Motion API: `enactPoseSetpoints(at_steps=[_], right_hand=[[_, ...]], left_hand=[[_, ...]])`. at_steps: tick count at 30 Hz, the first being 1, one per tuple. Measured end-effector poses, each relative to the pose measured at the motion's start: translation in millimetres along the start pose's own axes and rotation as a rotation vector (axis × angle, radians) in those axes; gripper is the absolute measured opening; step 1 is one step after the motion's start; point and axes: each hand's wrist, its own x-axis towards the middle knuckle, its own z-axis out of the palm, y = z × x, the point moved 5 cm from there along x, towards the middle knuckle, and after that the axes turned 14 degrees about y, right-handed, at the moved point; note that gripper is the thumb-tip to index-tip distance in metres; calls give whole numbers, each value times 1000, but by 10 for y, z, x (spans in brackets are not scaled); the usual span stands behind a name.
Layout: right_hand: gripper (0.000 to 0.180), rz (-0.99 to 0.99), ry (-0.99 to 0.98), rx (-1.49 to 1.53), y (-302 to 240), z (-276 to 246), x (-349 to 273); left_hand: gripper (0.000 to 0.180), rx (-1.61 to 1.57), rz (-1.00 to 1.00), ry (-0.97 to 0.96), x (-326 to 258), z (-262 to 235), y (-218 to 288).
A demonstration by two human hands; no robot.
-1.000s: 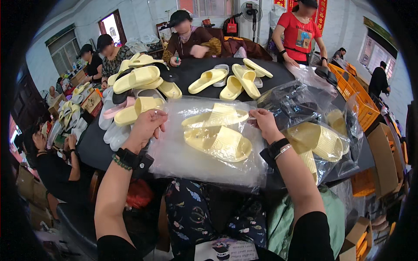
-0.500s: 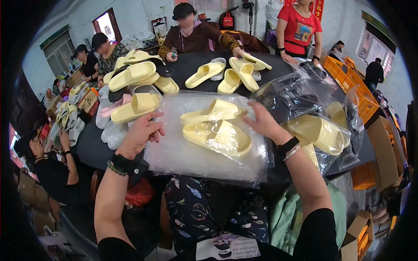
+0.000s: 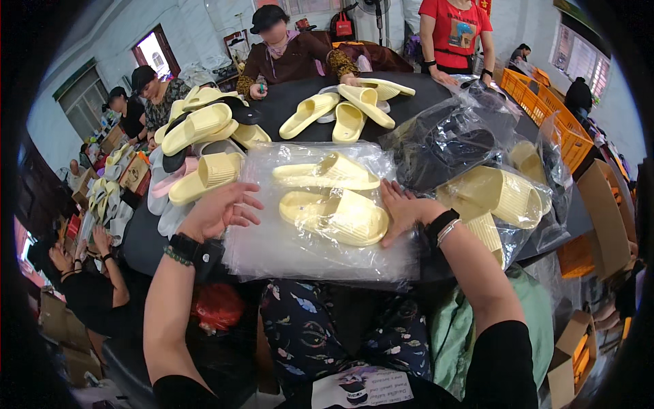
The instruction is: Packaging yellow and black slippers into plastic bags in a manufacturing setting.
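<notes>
Two pale yellow slippers (image 3: 335,217) lie side by side inside a clear plastic bag (image 3: 255,235), on top of a stack of such bags at the table's near edge. Against the right end of the slippers rests my right hand (image 3: 403,213), its fingers spread on the plastic. My left hand (image 3: 228,206) hovers by the bag's left side, fingers apart and holding nothing. Just beyond it, a yellow slipper (image 3: 208,178) lies on white and pink ones. To the right, more yellow slippers (image 3: 501,194) sit in clear bags, partly hidden by glare and folds.
The dark table (image 3: 272,116) carries a heap of yellow slippers (image 3: 204,123) at far left and several more (image 3: 351,112) before a co-worker (image 3: 286,51). Another person in red (image 3: 456,34) stands at the far right. Orange crates (image 3: 548,112) and a cardboard box (image 3: 606,218) are at right.
My right hand has come down onto the bagged slippers' right end. My left hand has shifted slightly, its fingers still apart. The view has tilted a little.
</notes>
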Motion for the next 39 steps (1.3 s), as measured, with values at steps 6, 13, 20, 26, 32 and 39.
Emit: enactPoseSetpoints(at_steps=[6, 13, 20, 26, 32, 39], right_hand=[[157, -13, -56, -34, -28, 45, 27], [159, -12, -55, 19, 108, 142, 66], [160, -35, -48, -32, 61, 132, 19], [161, -26, -36, -32, 25, 130, 5], [159, -9, -11, -41, 14, 135, -5], [156, 2, -16, -58, -23, 91, -50]], left_hand=[[59, 1025, 609, -140, 364, 106, 376], [81, 1525, 999, -417, 559, 634, 322], [78, 1813, 1236, -603, 801, 815, 365], [73, 1514, 1312, -578, 773, 1329, 321], [64, 1566, 1131, -698, 963, 1585, 275], [50, 1361, 1211, -621, 881, 1722, 132]])
